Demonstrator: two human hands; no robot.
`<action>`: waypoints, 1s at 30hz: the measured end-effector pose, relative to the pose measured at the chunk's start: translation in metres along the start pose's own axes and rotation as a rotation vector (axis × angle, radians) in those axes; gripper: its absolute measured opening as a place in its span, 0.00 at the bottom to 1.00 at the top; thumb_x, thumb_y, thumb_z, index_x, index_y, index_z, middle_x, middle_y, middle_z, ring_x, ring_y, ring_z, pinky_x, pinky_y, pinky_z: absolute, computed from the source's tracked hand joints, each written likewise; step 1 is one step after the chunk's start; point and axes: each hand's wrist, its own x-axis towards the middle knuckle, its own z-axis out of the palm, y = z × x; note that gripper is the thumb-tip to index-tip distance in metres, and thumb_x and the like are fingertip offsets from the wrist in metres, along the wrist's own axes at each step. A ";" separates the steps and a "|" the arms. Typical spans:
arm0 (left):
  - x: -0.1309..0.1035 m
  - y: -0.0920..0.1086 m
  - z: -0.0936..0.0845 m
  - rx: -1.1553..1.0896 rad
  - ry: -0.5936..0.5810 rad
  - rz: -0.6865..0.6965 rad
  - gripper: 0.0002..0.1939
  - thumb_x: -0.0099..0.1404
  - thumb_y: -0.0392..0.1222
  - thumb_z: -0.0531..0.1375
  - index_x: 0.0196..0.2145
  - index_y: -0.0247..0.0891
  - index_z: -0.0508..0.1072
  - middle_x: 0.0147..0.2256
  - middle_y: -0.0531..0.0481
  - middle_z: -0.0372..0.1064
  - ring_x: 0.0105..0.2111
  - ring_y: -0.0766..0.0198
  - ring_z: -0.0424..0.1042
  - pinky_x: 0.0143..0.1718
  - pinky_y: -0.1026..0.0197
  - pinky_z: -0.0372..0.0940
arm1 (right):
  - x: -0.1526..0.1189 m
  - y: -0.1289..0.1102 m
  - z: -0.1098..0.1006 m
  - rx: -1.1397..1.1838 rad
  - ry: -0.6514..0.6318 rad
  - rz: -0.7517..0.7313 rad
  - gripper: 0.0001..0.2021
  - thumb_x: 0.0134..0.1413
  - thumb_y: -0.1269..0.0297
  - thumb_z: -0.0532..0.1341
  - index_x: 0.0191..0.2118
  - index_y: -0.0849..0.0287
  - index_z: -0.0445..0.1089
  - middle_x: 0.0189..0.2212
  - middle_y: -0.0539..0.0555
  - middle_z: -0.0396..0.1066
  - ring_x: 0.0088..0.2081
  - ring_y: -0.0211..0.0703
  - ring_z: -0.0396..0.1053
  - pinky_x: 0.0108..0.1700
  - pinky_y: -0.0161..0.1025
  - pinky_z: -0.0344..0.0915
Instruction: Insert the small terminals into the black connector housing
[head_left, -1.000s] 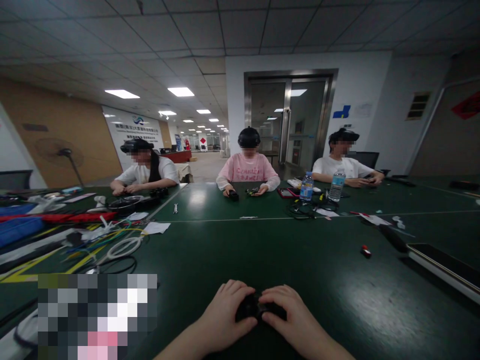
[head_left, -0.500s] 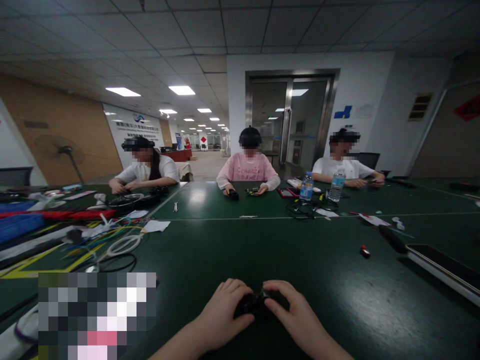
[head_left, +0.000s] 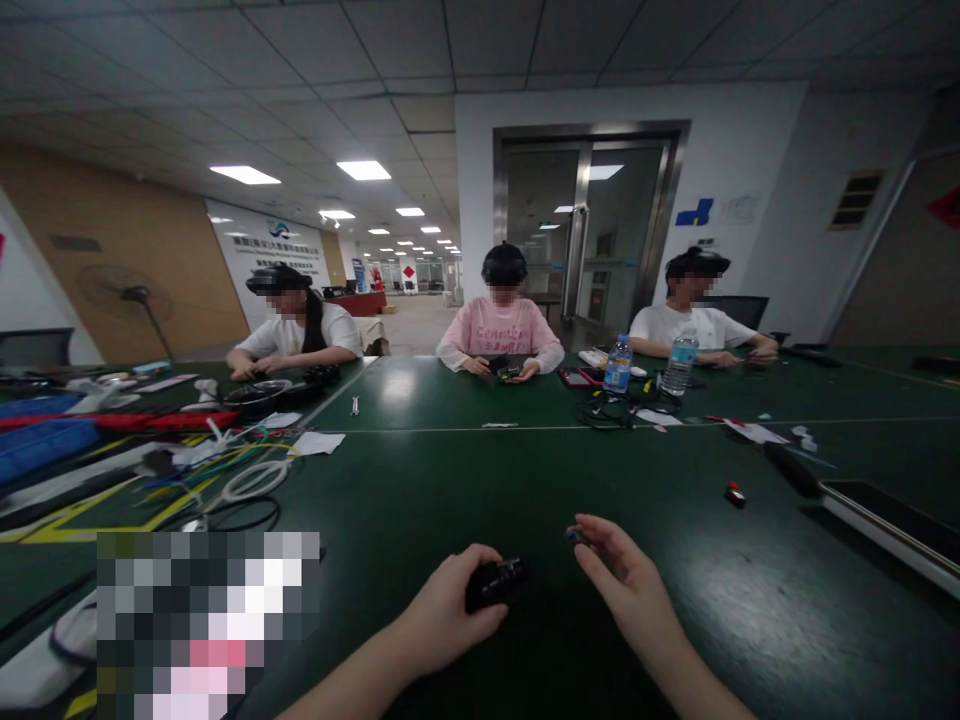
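Observation:
Wrapped round a small black glossy device (head_left: 496,584) is my left hand (head_left: 450,602), low in the middle of the head view. The device's exact kind does not show. To its right, my right hand (head_left: 622,570) is raised above the table and pinches a small dark piece (head_left: 576,536) between thumb and fingertips. That piece is too small to name; a bluish spot shows on it. The piece and the black device are apart.
The dark green table (head_left: 420,490) spreads ahead. Cables (head_left: 259,480) and a blue tray (head_left: 45,448) lie left. A small red-and-black object (head_left: 735,494) and a flat black-topped device (head_left: 892,525) are right. Bottles (head_left: 618,366) stand farther back. Several people sit opposite.
My right hand has come away from the black device, moving up and right with a small piece in its fingers. My left hand still holds the device, now turned more into view.

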 end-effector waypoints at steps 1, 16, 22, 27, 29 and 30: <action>0.000 0.000 0.000 -0.055 -0.014 0.004 0.20 0.56 0.37 0.60 0.47 0.41 0.64 0.43 0.49 0.67 0.42 0.57 0.67 0.43 0.57 0.61 | 0.000 0.000 -0.001 0.011 0.007 -0.002 0.18 0.48 0.54 0.62 0.46 0.54 0.68 0.42 0.55 0.73 0.46 0.52 0.69 0.52 0.51 0.63; 0.000 0.001 -0.004 -0.389 -0.101 0.045 0.21 0.59 0.33 0.58 0.50 0.40 0.59 0.47 0.47 0.66 0.44 0.57 0.67 0.45 0.55 0.60 | 0.001 -0.012 -0.005 0.116 0.090 -0.004 0.18 0.42 0.52 0.66 0.40 0.54 0.73 0.39 0.56 0.76 0.43 0.52 0.71 0.48 0.48 0.67; -0.001 0.003 -0.006 -0.343 -0.105 0.075 0.20 0.61 0.34 0.57 0.50 0.40 0.58 0.46 0.47 0.65 0.43 0.58 0.66 0.44 0.55 0.59 | -0.001 -0.019 -0.005 0.132 0.092 0.020 0.18 0.42 0.52 0.66 0.39 0.54 0.73 0.38 0.55 0.76 0.43 0.51 0.71 0.47 0.47 0.68; 0.000 0.006 -0.003 -0.345 -0.098 0.070 0.20 0.62 0.34 0.57 0.50 0.41 0.58 0.46 0.48 0.64 0.44 0.58 0.66 0.45 0.55 0.59 | -0.002 -0.018 -0.006 0.137 0.080 0.031 0.18 0.43 0.52 0.65 0.40 0.54 0.73 0.39 0.55 0.75 0.44 0.51 0.71 0.47 0.47 0.68; 0.001 0.005 0.001 -0.383 -0.104 0.056 0.20 0.62 0.34 0.56 0.51 0.42 0.58 0.46 0.48 0.64 0.43 0.59 0.66 0.45 0.55 0.60 | -0.001 -0.015 -0.006 0.124 0.066 0.026 0.17 0.45 0.52 0.64 0.42 0.53 0.72 0.41 0.55 0.75 0.45 0.51 0.70 0.48 0.47 0.68; 0.001 0.005 0.003 -0.403 -0.109 0.052 0.20 0.62 0.34 0.56 0.51 0.42 0.58 0.46 0.48 0.64 0.44 0.59 0.66 0.45 0.55 0.60 | -0.001 -0.013 -0.006 0.117 0.056 0.024 0.17 0.46 0.52 0.64 0.43 0.53 0.72 0.41 0.55 0.74 0.46 0.51 0.70 0.48 0.47 0.67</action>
